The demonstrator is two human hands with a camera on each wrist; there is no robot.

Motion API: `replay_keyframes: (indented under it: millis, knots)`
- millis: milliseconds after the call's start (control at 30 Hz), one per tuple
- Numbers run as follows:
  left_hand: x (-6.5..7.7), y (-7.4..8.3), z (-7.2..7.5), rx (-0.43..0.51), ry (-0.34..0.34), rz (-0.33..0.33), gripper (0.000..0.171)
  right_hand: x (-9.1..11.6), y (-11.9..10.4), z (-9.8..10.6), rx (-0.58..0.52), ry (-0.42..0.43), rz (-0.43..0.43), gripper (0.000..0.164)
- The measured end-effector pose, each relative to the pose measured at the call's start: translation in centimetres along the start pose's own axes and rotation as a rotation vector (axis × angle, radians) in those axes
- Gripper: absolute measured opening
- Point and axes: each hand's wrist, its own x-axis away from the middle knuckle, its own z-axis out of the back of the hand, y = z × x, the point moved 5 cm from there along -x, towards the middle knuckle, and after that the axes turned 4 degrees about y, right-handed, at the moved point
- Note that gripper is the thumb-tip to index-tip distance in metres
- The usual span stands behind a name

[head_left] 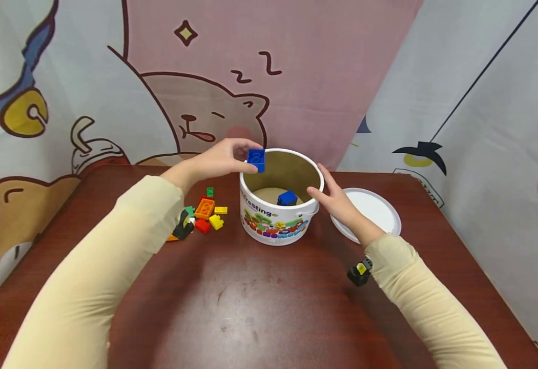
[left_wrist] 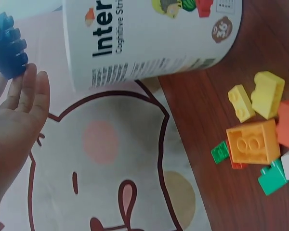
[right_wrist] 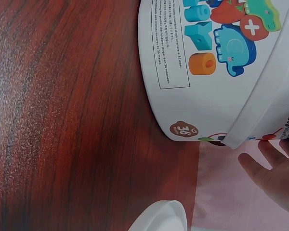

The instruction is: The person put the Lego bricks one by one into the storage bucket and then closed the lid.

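In the head view my left hand (head_left: 225, 156) pinches a blue toy brick (head_left: 256, 160) between thumb and fingers, at the left rim of a white bucket (head_left: 273, 238). The brick's hollow underside faces me; the left wrist view shows its studs. Inside the bucket lies another blue brick (head_left: 287, 198), near the front wall. My right hand (head_left: 338, 202) rests at the bucket's right rim with fingers and thumb spread. The right wrist view shows those fingers, extended, beside the bucket's printed side and its white handle (right_wrist: 265, 82).
Left of the bucket lies a loose group of bricks, among them an orange brick (head_left: 205, 209), a yellow brick (head_left: 215, 222), a red brick (head_left: 202, 225) and a green brick (head_left: 210, 191). A round white lid (head_left: 370, 212) lies on the brown table (head_left: 260, 307) to the right. Behind hangs a printed cloth (head_left: 319, 77).
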Motion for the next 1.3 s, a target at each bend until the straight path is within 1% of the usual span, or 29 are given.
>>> replay_keyframes:
  millis: [233, 367, 467, 567, 700, 767, 800, 833, 900, 1033, 1067, 1100, 1200, 1300]
  knots:
    - [-1.6, 0.2, -1.7, -0.038, -0.026, 0.001, 0.054, 0.2, -0.1, 0.0, -0.016, 0.004, 0.008, 0.074]
    - [-2.1, 0.3, -2.8, -0.042, -0.041, 0.008, 0.056, 0.1, 0.0, -0.1, -0.023, 0.005, 0.007, 0.073]
    - [-2.2, 0.2, -3.2, -0.036, -0.041, -0.004, 0.056, 0.0, -0.1, -0.1, -0.024, -0.004, 0.000, 0.073]
    - [-2.1, 0.2, -3.1, -0.033, -0.020, -0.025, 0.053, 0.3, -1.0, 0.0, -0.036, -0.013, -0.008, 0.073]
    - [-1.5, 0.0, -1.9, -0.014, 0.040, -0.063, 0.049, 1.2, -2.9, 0.2, -0.039, -0.016, -0.012, 0.070]
    - [-1.0, -0.4, -0.9, 0.007, 0.076, -0.072, 0.048, 1.7, -3.6, 0.2, -0.033, -0.017, -0.016, 0.069]
    - [-0.6, -0.6, -0.5, 0.021, 0.094, -0.067, 0.047, 1.7, -3.7, 0.3, -0.034, -0.017, -0.020, 0.069]
    - [-0.2, -1.0, 0.1, 0.031, 0.114, -0.062, 0.046, 1.4, -3.2, 0.2, -0.031, -0.016, -0.022, 0.069]
    - [0.7, -1.9, 1.1, 0.051, 0.147, -0.045, 0.045, 1.4, -3.3, 0.2, -0.030, -0.016, -0.022, 0.069]
    - [2.9, -4.5, 3.0, 0.051, 0.192, 0.021, 0.044, 1.3, -3.0, 0.3, -0.029, -0.013, -0.008, 0.072]
    - [3.5, -5.2, 3.4, 0.047, 0.196, 0.041, 0.044, 1.6, -3.6, 0.4, -0.029, -0.010, -0.007, 0.071]
    - [4.0, -5.9, 3.7, 0.041, 0.200, 0.062, 0.044, 1.6, -3.6, 0.4, -0.028, -0.009, -0.008, 0.071]
    - [5.9, -8.0, 4.5, 0.019, 0.209, 0.117, 0.044, 1.7, -3.7, 0.4, -0.023, -0.008, -0.013, 0.070]
    - [7.8, -10.0, 5.0, -0.012, 0.209, 0.168, 0.047, 1.7, -3.7, 0.3, -0.031, -0.007, -0.010, 0.068]
